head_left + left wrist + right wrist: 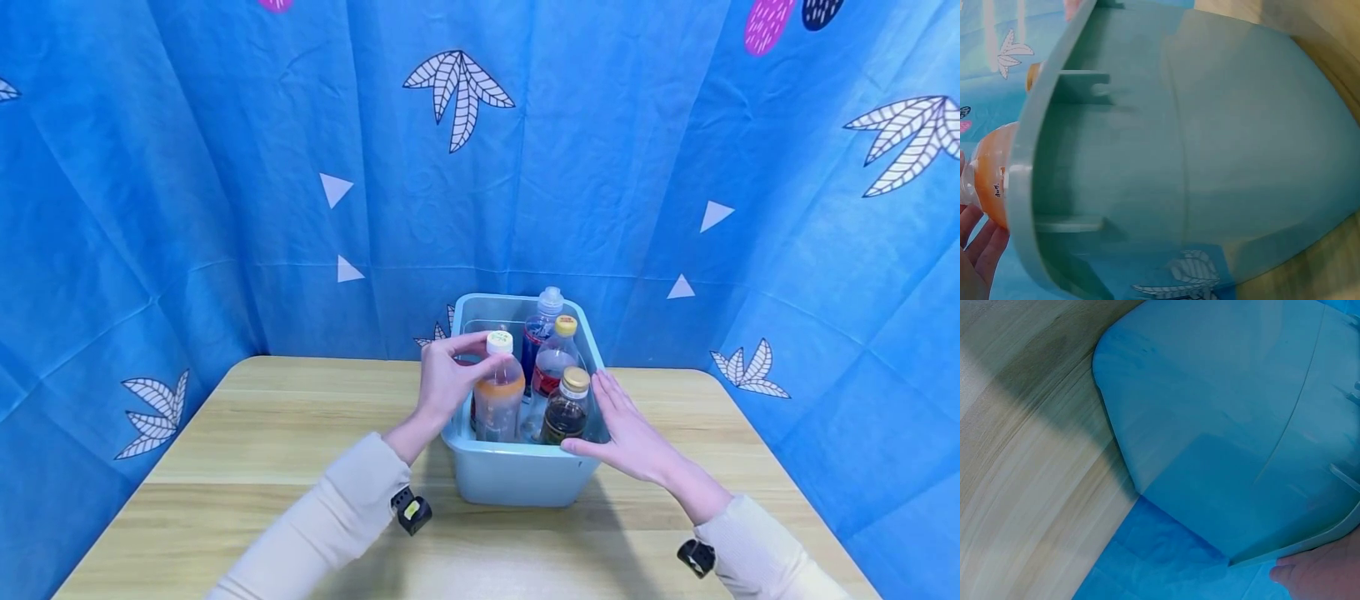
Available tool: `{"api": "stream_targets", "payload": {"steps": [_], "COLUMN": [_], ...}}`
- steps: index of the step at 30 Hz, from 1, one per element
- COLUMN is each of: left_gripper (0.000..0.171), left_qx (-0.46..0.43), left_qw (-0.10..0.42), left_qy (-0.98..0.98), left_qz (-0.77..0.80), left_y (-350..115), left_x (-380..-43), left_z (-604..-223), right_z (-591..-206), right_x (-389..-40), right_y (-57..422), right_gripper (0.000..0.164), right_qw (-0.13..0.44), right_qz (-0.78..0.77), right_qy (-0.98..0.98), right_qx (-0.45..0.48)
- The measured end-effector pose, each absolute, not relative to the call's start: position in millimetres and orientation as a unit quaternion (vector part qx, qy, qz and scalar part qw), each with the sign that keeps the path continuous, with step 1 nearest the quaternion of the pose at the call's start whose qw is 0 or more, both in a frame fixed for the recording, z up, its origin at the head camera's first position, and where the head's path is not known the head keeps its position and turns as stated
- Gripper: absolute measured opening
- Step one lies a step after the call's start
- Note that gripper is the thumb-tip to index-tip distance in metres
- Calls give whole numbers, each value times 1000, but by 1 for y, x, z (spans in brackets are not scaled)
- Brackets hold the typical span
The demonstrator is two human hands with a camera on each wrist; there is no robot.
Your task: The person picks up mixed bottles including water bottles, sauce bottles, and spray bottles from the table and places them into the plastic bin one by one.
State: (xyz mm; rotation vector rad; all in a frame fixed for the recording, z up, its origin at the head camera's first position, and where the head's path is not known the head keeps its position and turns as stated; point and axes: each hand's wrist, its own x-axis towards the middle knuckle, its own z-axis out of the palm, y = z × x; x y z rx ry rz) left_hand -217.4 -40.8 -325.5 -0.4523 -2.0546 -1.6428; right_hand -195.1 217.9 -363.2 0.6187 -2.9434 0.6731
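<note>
In the head view, a light blue plastic bin (517, 475) stands on the table and holds several bottles. My left hand (447, 375) pinches the neck of a clear bottle (498, 408) with a white cap and an orange band, upright at the bin's front left. The left wrist view shows that bottle (992, 172) beyond the rim, with fingers (988, 250) beside it. My right hand (633, 433) rests on the bin's right front corner, fingers extended along the rim. A gold-capped dark bottle (566, 412) is nearest to it inside.
Behind it in the bin stand a yellow-capped bottle with a red label (555, 358) and a bottle of dark blue liquid (536, 333). The wooden table (315, 442) spreads around the bin. A blue patterned curtain (585, 167) hangs behind and at both sides.
</note>
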Motion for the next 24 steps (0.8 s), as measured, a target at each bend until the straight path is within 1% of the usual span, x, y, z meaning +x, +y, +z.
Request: {"api": "stream_targets", "payload": {"steps": [7,12,24], "left_gripper": [38,40,40], "left_qx": [-153,-150,-138], "left_qw": [218,218,194], "left_qy": [-750,-749,-758], "left_qz": [-606,-607,-607], "left_y": [-39,-38,-36], "left_x": [-219,-220,-222], "left_z": [-338,-345,-353], "right_z": [-362,-363,-364], "right_x": [-194,-194,-195], "right_y": [218,218,217], "right_gripper": [104,104,103], "right_qw": [28,29,30], "right_qz": [224,220,223], "right_qy": [-954,-955,-953], "right_qx": [198,197,201]}}
